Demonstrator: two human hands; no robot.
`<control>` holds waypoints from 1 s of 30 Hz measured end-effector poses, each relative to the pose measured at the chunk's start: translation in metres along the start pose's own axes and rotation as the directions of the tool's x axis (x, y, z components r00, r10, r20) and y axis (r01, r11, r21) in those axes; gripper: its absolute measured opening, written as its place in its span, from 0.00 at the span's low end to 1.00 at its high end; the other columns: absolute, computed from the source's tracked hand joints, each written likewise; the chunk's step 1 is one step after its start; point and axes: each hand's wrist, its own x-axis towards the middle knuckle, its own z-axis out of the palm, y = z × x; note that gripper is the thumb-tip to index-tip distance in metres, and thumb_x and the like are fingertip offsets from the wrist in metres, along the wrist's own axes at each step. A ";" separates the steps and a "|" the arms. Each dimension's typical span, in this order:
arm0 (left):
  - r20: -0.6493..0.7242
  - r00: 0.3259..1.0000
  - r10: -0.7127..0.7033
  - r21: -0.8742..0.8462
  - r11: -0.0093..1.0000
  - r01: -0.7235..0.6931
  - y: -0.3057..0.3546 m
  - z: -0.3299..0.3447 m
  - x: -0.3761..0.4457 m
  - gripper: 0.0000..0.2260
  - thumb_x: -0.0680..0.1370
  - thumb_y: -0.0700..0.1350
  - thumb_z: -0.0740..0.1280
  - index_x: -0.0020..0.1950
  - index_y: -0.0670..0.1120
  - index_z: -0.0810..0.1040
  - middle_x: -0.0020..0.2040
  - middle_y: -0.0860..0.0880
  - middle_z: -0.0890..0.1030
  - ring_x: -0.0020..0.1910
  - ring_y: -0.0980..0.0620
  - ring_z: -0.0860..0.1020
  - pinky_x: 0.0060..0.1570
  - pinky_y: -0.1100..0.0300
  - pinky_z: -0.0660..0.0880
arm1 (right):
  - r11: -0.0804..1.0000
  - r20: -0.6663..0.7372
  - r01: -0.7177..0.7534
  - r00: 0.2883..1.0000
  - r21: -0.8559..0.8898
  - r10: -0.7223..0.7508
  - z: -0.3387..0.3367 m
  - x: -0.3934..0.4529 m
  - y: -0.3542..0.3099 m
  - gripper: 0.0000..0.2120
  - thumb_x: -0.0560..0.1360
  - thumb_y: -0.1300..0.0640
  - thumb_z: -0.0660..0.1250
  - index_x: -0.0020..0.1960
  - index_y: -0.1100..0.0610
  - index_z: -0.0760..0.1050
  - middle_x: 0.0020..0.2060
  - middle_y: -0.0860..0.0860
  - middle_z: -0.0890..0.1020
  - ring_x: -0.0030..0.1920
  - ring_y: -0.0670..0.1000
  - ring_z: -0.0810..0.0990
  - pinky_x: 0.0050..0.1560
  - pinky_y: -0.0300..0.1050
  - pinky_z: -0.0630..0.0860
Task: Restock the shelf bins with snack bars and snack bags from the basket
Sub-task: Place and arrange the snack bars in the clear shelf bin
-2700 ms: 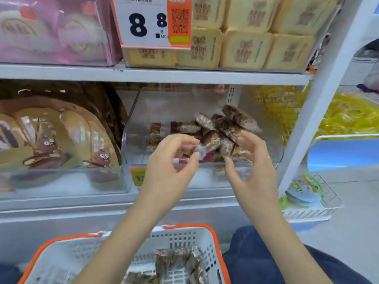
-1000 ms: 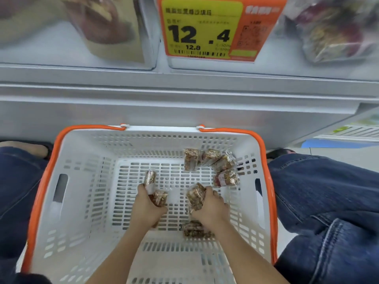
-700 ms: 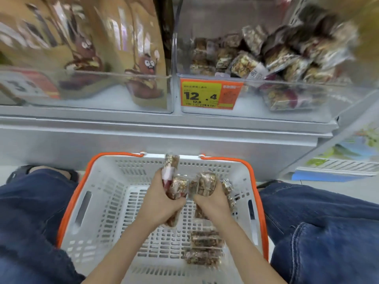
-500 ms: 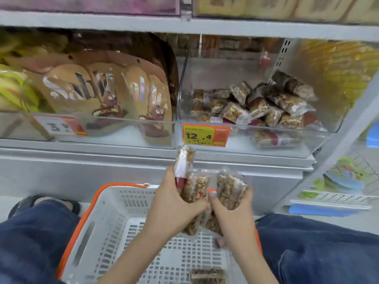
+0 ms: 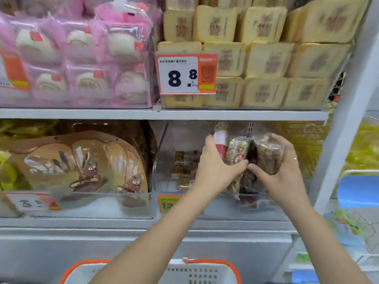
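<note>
- The left hand [image 5: 215,171] grips several snack bars [image 5: 235,152] in front of the clear shelf bin [image 5: 164,160].
- The right hand [image 5: 281,173] holds more snack bars beside it.
- The basket [image 5: 205,271] is below.

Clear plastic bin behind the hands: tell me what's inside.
Wrapped brown snack bars lie at its left. The left hand and right hand, holding more bars, hide the rest.

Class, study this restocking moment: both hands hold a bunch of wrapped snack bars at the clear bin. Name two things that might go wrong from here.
1. The left hand and right hand grip several snack bars together; one might slip and fall outside the clear bin.
2. The bundle hangs just over the bin's front wall; it may catch there and spill towards the basket.
</note>
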 end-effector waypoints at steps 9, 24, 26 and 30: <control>0.261 0.965 -0.022 0.288 0.956 -0.056 -0.028 0.046 0.042 0.41 0.74 0.65 0.61 0.78 0.48 0.45 0.74 0.40 0.61 0.72 0.40 0.61 0.69 0.45 0.62 | 0.960 0.022 -0.164 0.985 -0.227 0.173 0.011 0.010 0.030 0.46 0.68 0.34 0.62 0.77 0.55 0.48 0.74 0.59 0.56 0.72 0.61 0.60 0.65 0.58 0.68; 0.314 0.942 0.115 0.449 0.857 -0.254 -0.027 0.037 0.037 0.29 0.82 0.59 0.48 0.78 0.48 0.47 0.78 0.49 0.45 0.77 0.48 0.39 0.75 0.51 0.42 | 0.948 0.259 0.010 0.963 -0.319 0.077 0.008 0.029 0.035 0.23 0.81 0.46 0.52 0.76 0.44 0.56 0.77 0.52 0.53 0.77 0.54 0.47 0.75 0.58 0.49; 0.226 0.953 0.201 0.362 0.891 -0.274 -0.019 0.027 0.024 0.27 0.82 0.58 0.51 0.78 0.51 0.50 0.78 0.50 0.51 0.77 0.50 0.45 0.75 0.52 0.47 | 0.962 0.215 0.080 0.976 -0.261 -0.023 -0.007 0.009 0.024 0.21 0.81 0.47 0.54 0.74 0.45 0.60 0.76 0.50 0.59 0.76 0.51 0.52 0.74 0.55 0.51; 0.002 0.932 0.362 0.168 0.919 -0.358 -0.020 -0.003 -0.037 0.23 0.81 0.50 0.59 0.75 0.50 0.59 0.70 0.53 0.66 0.71 0.55 0.63 0.68 0.63 0.60 | 0.951 0.031 0.275 0.962 -0.142 -0.273 -0.026 -0.042 0.000 0.12 0.79 0.55 0.58 0.57 0.58 0.76 0.53 0.51 0.80 0.56 0.49 0.75 0.56 0.40 0.69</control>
